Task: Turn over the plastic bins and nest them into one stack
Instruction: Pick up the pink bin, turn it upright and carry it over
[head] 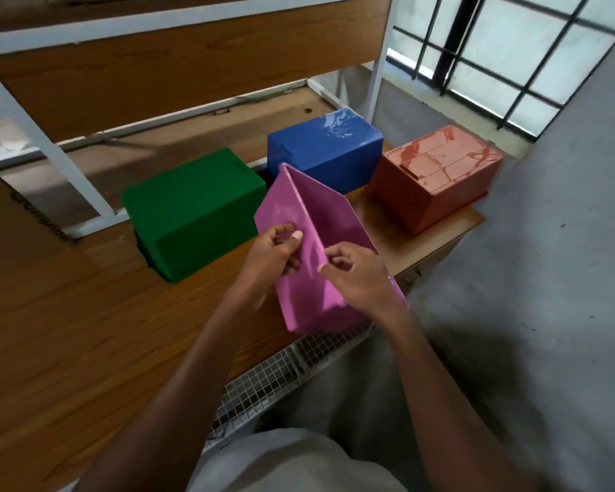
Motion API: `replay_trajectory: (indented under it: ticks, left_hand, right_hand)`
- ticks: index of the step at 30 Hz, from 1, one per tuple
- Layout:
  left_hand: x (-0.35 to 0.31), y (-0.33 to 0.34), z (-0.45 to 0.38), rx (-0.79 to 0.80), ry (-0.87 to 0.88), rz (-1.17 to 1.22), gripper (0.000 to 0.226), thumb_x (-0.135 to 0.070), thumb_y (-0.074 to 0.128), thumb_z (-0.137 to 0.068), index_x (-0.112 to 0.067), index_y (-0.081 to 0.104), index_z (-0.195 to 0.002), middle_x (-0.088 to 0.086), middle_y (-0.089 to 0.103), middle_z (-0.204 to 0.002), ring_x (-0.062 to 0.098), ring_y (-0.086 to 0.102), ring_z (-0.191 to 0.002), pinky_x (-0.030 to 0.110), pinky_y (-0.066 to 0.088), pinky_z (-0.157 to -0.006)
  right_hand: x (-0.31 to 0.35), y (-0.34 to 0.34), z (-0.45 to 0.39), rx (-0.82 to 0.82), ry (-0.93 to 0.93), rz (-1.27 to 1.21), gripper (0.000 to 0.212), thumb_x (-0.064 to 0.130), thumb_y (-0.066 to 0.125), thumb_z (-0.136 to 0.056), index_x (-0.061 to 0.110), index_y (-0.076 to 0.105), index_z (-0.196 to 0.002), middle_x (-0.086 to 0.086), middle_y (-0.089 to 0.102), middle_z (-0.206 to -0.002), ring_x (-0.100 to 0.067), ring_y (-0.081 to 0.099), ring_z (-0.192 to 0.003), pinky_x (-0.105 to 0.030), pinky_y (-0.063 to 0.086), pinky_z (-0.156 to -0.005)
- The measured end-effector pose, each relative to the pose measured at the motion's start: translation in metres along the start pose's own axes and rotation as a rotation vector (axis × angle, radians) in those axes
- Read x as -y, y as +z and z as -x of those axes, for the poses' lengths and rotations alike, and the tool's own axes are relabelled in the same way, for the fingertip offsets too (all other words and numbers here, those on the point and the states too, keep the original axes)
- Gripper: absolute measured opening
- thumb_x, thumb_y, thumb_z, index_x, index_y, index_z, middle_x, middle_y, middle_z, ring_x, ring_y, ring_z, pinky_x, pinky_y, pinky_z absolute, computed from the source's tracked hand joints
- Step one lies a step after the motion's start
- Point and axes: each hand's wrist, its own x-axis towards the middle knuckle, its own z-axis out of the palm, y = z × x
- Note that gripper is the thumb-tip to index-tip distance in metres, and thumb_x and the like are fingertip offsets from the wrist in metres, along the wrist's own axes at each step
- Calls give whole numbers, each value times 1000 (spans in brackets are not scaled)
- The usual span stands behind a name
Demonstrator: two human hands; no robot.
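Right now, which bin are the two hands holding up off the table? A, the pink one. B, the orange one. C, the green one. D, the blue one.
A: the left hand and the right hand both grip the tilted pink bin, while the green bin, blue bin and orange bin sit upside down on the table, untouched.

Both hands, left hand (pixel 270 253) and right hand (pixel 359 275), hold the tilted pink bin (pixel 320 221) above the tabletop (pixel 86 314); green bin (pixel 196 211), blue bin (pixel 324 150) and red bin (pixel 437 175) stand upside down.
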Motion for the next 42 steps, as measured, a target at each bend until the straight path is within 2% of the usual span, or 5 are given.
replay_trajectory:
  ticks: [7,14,21,33,42]
  left_hand:
    - [28,-33,9,-215,-77,-40,29,-21,63,-103,-15,58,-130,7,69,-119,25,70,-106,41,61,-89]
    - [52,-54,17,-237,-177,4,40,-16,53,-107,-20,50,-147,7,68,-125,26,73,-106,38,62,-79]
    - [62,-58,23,-282,-226,34,43,-18,50,-109,-21,48,-152,7,73,-115,27,75,-100,43,61,-87]
    - [65,-55,52,-339,-240,41,43,-22,49,-109,-19,52,-151,6,77,-108,18,72,-86,30,52,-69]
    - [80,-71,144,-518,-230,118,36,-18,45,-109,-16,61,-142,12,74,-116,29,70,-104,36,52,-80]
  right_hand:
    - [9,57,0,340,-9,-1,30,26,67,-102,19,69,-131,0,72,-128,-16,70,-106,-42,62,-94]
    - [-20,28,-44,38,-26,238,23,28,68,-100,21,74,-120,0,73,-122,-20,66,-111,-40,54,-101]
    - [-51,13,-67,-8,154,265,52,37,59,-101,20,50,-150,-8,53,-150,-32,52,-135,-44,41,-109]
    - [-49,-6,-43,81,294,-108,23,17,55,-99,20,77,-94,-4,77,-92,-25,71,-88,-33,50,-69]
    - [-17,13,1,271,193,-160,20,23,53,-108,26,70,-98,2,75,-93,-14,71,-81,-26,47,-63]
